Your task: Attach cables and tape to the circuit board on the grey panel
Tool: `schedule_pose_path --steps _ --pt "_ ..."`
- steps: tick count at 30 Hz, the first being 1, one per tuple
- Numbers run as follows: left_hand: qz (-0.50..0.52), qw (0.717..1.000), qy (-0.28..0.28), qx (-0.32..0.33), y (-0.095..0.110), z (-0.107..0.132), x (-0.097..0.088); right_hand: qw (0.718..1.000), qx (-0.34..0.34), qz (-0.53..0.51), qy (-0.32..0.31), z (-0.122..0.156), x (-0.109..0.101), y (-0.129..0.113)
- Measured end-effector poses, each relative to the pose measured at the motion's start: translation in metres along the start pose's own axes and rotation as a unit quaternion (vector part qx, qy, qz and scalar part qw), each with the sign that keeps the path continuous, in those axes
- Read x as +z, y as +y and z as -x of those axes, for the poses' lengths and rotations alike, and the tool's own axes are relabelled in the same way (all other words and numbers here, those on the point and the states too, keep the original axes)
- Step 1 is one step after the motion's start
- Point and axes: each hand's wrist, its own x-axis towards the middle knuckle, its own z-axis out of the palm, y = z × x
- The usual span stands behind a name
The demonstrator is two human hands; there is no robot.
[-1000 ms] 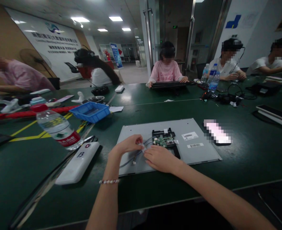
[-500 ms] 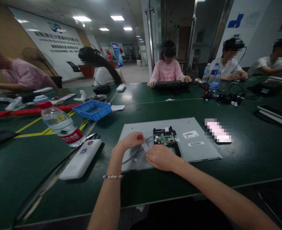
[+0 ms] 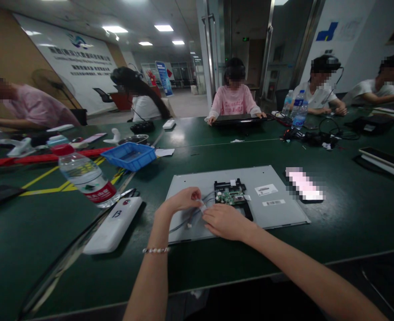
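A flat grey panel [image 3: 284,215] lies on the table in front of me, carrying a green circuit board [image 3: 228,198] in a black frame. Over its left part, my left hand [image 3: 183,199] pinches the upper end of a short whitish strip that looks like tape [image 3: 202,206]. My right hand [image 3: 228,221] has its fingers closed on the strip's lower end, beside the board. Grey cables [image 3: 182,224] run from the board under my left hand, with a small white connector [image 3: 189,226] at one loose end.
Left of the panel are a white power bank [image 3: 113,227], a water bottle [image 3: 88,178] and a blue tray [image 3: 130,156]. A phone [image 3: 304,185] lies to the right. Across the green table [image 3: 197,267], a co-worker in pink [image 3: 233,100] handles a dark panel [image 3: 240,119]; several others sit around.
The strip between my hands looks more bent than before. Both hands stay in nearly the same place over the panel.
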Motion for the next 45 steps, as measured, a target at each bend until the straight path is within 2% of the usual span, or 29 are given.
schedule_pose_path --steps 6,9,12,16,18,21,25,29,34,39,45 --pt "-0.032 0.999 0.036 0.017 0.0 -0.001 -0.001 1.0 -0.006 -0.014 0.005 0.003 -0.007 -0.001" --pt "-0.056 0.995 0.081 0.024 0.007 0.002 -0.006 0.998 0.007 -0.05 0.035 0.006 -0.014 0.005" --pt "-0.044 0.988 0.14 0.042 0.014 0.005 -0.011 0.985 0.081 -0.103 0.108 0.014 -0.023 0.024" --pt "-0.005 0.985 0.161 0.066 0.016 0.006 -0.012 0.935 0.248 -0.155 0.202 0.039 -0.033 0.068" --pt "0.001 0.986 0.154 0.067 0.012 0.006 -0.011 0.902 0.328 -0.185 0.21 0.057 -0.035 0.091" --pt "0.0 0.989 0.136 0.061 0.006 0.006 -0.009 0.871 0.409 -0.242 0.127 0.079 -0.033 0.112" --pt "0.016 0.995 0.088 0.041 0.0 0.006 -0.005 0.872 0.401 -0.277 0.054 0.088 -0.029 0.114" --pt "0.035 0.998 0.05 0.028 0.001 0.008 -0.005 0.878 0.377 -0.294 0.028 0.082 -0.026 0.105" --pt "0.044 0.999 0.023 0.011 0.002 0.01 -0.009 0.878 0.381 -0.287 0.039 0.076 -0.025 0.101" --pt "0.048 0.999 0.012 0.0 -0.001 0.01 -0.012 0.847 0.411 -0.33 0.073 0.076 -0.026 0.105" --pt "0.067 0.998 0.008 0.011 -0.004 0.012 -0.015 0.826 0.473 -0.269 0.145 0.087 -0.016 0.122"
